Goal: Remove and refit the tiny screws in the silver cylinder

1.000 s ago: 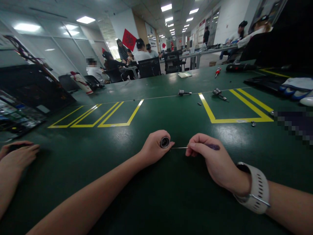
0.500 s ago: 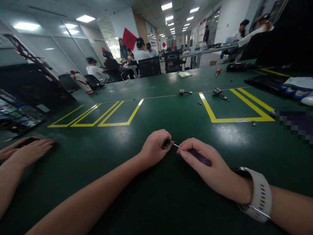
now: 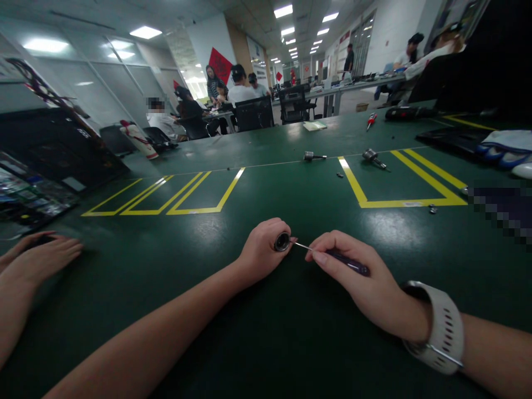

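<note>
Green matting [image 3: 266, 183] with yellow taped boxes covers the long bench, and people sit at other tables beyond it. Near the front edge of the mat, the left hand [image 3: 261, 252] is curled tight round a small metal cylinder [image 3: 281, 241], its open end turned toward the right hand [image 3: 353, 271], seemingly to steady it. That hand pinches a thin purple-handled screwdriver [image 3: 338, 260], tip at the cylinder's mouth. Another person's hand [image 3: 39, 257] rests far left of the cylinder.

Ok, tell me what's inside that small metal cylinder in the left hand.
The small metal cylinder shows a dark bore; the screwdriver tip points into it. Deeper inside is hidden by the left hand.
</note>
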Motion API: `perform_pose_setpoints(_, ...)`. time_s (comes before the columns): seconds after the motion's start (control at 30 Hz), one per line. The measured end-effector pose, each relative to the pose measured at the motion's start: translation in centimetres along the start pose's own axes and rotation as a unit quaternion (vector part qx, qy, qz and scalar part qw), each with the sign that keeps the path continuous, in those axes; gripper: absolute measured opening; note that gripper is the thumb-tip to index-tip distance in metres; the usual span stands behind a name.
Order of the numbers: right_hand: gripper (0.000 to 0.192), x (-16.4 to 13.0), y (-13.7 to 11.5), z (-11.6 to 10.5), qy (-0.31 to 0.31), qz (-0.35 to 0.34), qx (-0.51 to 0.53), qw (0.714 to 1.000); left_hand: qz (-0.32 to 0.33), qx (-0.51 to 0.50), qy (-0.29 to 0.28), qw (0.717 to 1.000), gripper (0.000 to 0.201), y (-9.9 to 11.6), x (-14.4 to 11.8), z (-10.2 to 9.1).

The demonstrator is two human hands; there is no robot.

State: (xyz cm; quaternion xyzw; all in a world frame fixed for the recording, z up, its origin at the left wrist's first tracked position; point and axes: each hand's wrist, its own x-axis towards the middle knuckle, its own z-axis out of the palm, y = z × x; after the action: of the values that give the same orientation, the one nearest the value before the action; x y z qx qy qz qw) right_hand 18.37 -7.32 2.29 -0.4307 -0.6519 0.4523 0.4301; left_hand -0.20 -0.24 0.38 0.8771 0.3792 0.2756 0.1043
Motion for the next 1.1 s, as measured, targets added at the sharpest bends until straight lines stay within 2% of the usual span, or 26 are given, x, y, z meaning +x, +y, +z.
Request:
perform_pose_setpoints(0.1, 0.014, 0.16, 0.38, 0.06, -0.009, 0.019, 0.019, 1.000, 0.006, 0.002, 0.004, 1.000, 0.015, 0.06, -0.07, -0.01)
perform_pose_setpoints(0.17, 0.013, 0.39, 0.71, 0.12, -0.010, 0.037, 0.074, 0.996, 0.009, 0.001, 0.010, 1.000, 0.015, 0.10, -0.20, -0.05)
perform_pose_setpoints(0.3, 0.012, 0.83, 0.99, 0.18, -0.002, 0.096, 0.237, 0.967, 0.016, -0.016, 0.030, 0.999, 0.016, 0.18, -0.49, -0.21)
perform_pose_setpoints(0.37, 0.011, 0.89, 0.94, 0.17, -0.001, 0.115, 0.278, 0.954, 0.020, -0.024, 0.038, 0.999, 0.017, 0.20, -0.55, -0.25)
perform_pose_setpoints(0.43, 0.011, 0.81, 0.89, 0.15, 0.005, 0.114, 0.280, 0.953, 0.018, -0.025, 0.040, 0.999, 0.017, 0.16, -0.52, -0.21)
perform_pose_setpoints(0.53, 0.011, 0.57, 0.94, 0.18, 0.019, 0.089, 0.230, 0.969, 0.005, -0.014, 0.038, 0.999, 0.015, 0.03, -0.42, -0.07)
perform_pose_setpoints(0.67, 0.012, 0.47, 1.06, 0.25, -0.002, 0.079, 0.182, 0.980, 0.001, 0.010, 0.019, 1.000, 0.014, -0.09, -0.40, -0.03)
perform_pose_setpoints(0.87, 0.011, 0.82, 1.03, 0.22, 0.011, 0.108, 0.255, 0.961, -0.005, 0.016, -0.005, 1.000, 0.013, -0.03, -0.49, -0.24)
perform_pose_setpoints(1.1, 0.011, 0.74, 0.94, 0.22, 0.024, 0.105, 0.275, 0.955, -0.019, 0.017, -0.007, 1.000, 0.014, -0.06, -0.37, -0.21)
